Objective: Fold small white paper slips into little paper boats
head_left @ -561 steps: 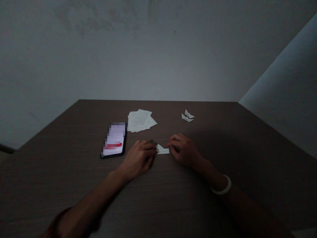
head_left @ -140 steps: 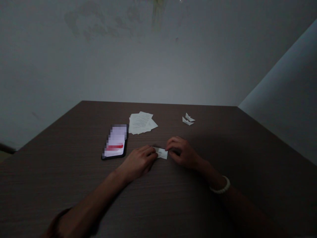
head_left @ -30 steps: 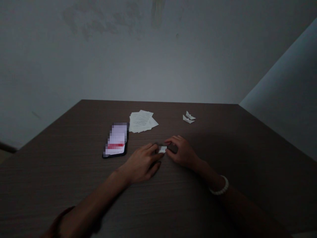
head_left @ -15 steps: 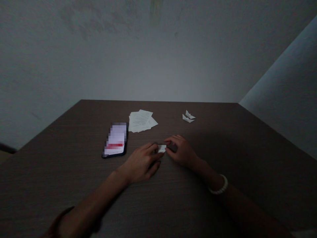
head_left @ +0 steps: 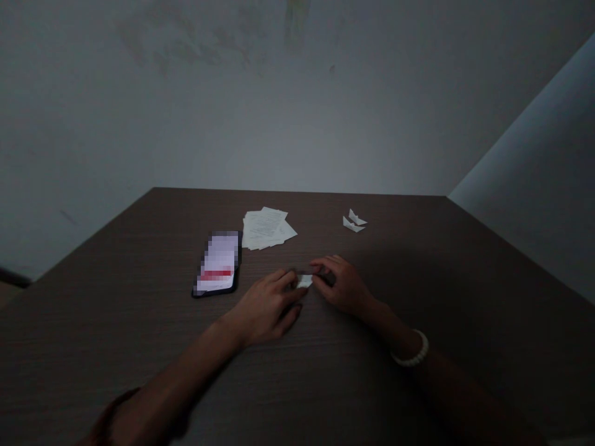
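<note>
A small piece of folded white paper (head_left: 304, 281) lies on the table between my two hands. My left hand (head_left: 269, 305) rests over its left side, fingers bent and pressed on it, covering part of it. At its right edge, my right hand (head_left: 341, 284) pinches the paper between thumb and fingertips. A pale beaded bracelet circles the right wrist. Two small folded paper boats (head_left: 354, 221) stand farther back on the right.
A loose stack of printed white paper sheets (head_left: 266, 229) lies behind my left hand. Left of it is a dark-cased phone (head_left: 217, 263) with a lit, blurred screen. The brown wooden table (head_left: 297, 390) meets a grey wall (head_left: 260, 124) at the back.
The right edge of the paper has changed shape slightly, now showing a slanted corner by my right fingertips. Both hands stay almost in place; the whole view has shifted a little.
</note>
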The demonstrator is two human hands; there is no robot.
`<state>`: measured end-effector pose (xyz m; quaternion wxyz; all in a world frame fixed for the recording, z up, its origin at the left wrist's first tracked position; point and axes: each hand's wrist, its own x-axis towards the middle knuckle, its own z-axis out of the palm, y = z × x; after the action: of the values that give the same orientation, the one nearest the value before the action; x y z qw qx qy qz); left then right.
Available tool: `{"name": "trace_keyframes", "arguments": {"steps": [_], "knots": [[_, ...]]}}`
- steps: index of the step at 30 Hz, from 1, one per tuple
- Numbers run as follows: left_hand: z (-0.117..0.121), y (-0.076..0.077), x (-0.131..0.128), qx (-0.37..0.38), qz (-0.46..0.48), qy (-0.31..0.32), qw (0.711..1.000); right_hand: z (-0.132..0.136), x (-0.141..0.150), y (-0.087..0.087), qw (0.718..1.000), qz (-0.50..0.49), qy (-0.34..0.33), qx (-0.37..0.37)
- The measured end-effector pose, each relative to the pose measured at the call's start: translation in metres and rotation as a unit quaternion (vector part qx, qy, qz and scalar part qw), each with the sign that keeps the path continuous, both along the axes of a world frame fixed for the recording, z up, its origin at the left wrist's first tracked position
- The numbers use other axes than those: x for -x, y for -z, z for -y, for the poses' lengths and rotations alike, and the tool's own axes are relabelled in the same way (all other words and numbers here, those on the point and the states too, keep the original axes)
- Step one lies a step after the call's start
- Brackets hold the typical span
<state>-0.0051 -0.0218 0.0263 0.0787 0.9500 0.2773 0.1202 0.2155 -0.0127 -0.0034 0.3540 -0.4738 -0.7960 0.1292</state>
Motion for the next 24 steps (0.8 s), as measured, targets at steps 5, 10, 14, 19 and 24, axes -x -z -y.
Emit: {"name": "trace_keyframes", "arguments": {"steps": [5,10,14,19,24], "knots": [[-0.003,0.003,0.001,0.042,0.064,0.009,0.997,-0.002,-0.002,0.003,0.999,0.032,-0.020,-0.005],[-0.011,0.007,0.008,0.024,0.157,-0.046,0.986,-0.003,-0.003,0.004,0.999,0.039,-0.028,-0.003],[-0.018,0.009,0.013,0.016,0.159,-0.098,0.982,-0.003,-0.002,0.002,0.998,0.048,-0.034,0.001],[-0.023,0.017,0.014,0.053,0.155,-0.102,0.981,-0.004,-0.004,0.002,0.998,0.050,-0.033,-0.012],[-0.025,0.019,0.011,0.064,0.166,-0.104,0.979,-0.004,-0.004,0.003,0.998,0.056,-0.031,-0.018]]}}
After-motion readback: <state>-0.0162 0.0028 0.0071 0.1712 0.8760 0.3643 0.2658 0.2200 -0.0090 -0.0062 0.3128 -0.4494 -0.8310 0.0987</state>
